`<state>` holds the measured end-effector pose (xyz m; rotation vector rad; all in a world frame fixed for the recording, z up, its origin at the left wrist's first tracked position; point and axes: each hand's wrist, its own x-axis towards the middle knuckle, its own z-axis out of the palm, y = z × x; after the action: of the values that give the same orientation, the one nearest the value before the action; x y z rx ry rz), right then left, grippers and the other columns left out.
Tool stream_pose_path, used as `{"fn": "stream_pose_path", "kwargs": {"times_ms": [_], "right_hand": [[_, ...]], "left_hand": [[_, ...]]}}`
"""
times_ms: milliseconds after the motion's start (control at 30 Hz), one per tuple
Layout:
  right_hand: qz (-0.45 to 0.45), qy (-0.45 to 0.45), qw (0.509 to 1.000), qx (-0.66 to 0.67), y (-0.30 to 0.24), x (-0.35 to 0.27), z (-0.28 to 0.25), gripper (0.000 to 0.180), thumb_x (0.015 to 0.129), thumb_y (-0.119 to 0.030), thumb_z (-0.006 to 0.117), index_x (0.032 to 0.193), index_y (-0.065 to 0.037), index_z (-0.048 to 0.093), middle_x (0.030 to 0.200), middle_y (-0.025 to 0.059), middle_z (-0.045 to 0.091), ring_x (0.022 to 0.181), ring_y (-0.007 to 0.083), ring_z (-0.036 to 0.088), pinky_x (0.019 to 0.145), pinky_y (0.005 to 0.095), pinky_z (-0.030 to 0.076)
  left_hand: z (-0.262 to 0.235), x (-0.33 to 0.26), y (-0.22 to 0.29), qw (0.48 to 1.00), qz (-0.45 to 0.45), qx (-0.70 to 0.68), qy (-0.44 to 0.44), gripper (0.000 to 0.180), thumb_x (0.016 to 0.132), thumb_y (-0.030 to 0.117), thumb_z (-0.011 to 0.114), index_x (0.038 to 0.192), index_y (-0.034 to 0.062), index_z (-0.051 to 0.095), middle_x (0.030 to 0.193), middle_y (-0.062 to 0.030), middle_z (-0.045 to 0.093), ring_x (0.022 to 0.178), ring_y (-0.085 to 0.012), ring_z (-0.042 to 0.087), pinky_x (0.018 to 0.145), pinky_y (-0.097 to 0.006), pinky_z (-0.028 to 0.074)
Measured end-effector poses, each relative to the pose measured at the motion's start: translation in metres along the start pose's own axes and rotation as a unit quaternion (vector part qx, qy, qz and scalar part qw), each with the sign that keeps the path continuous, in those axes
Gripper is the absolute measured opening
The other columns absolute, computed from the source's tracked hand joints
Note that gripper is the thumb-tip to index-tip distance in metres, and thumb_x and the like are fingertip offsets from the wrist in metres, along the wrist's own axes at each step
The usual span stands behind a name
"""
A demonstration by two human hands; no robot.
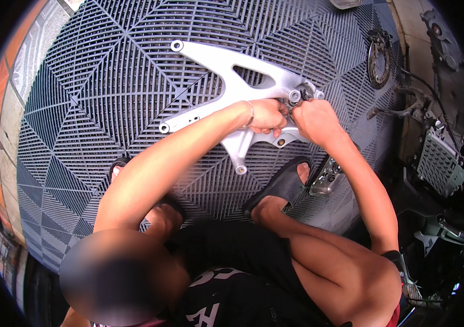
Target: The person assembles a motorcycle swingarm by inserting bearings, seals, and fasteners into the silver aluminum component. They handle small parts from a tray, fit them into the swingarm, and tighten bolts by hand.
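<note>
A silver metal motorcycle frame part, forked like a swingarm (pixel 205 54), lies on the slatted floor in front of me. Two long arms with round eyelets point left, and a shorter leg reaches toward my feet. My left hand (pixel 269 117) is closed low over its right-hand portion, fingers curled under. Close against it, my right hand (pixel 313 119) is also closed, with its fingers bent around the right end. Small dark bits (pixel 304 98) show just above my fingertips. Whatever sits between the fingers of either hand is hidden.
Grey interlocking slatted tiles (pixel 107 71) cover the floor. My sandalled right foot (pixel 281 188) stands beside a shiny metal part (pixel 327 177). On the right are a brake disc (pixel 379 60), a grille-faced part (pixel 440 163) and other dark machine parts. A blurred patch covers the lower left.
</note>
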<state>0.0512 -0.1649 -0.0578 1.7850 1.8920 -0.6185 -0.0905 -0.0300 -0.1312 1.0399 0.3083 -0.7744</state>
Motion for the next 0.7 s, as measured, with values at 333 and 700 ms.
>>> {"fn": "stream_pose_path", "kwargs": {"times_ms": [333,700], "right_hand": [[0.093,0.069,0.989,0.088,-0.015,-0.001,0.009,0.012,0.086,-0.009,0.067,0.093,-0.001,0.073,0.083,0.0178,0.075,0.080,0.0366,0.076,0.073,0.0471,0.061],[0.121,0.043,0.989,0.077,-0.020,0.001,0.003,0.010,0.087,-0.008,0.067,0.090,-0.001,0.074,0.087,0.0205,0.076,0.080,0.0376,0.077,0.072,0.0462,0.062]], "left_hand": [[0.000,0.003,-0.001,1.000,-0.007,-0.014,-0.008,0.049,0.091,0.011,0.058,0.140,0.0068,0.058,0.081,-0.0021,0.071,0.055,-0.0093,0.051,0.044,-0.027,0.034],[0.002,0.000,0.003,1.000,-0.015,-0.014,-0.016,0.069,0.086,0.010,0.060,0.154,0.0090,0.049,0.080,-0.0002,0.068,0.052,-0.0078,0.045,0.046,-0.025,0.032]]}}
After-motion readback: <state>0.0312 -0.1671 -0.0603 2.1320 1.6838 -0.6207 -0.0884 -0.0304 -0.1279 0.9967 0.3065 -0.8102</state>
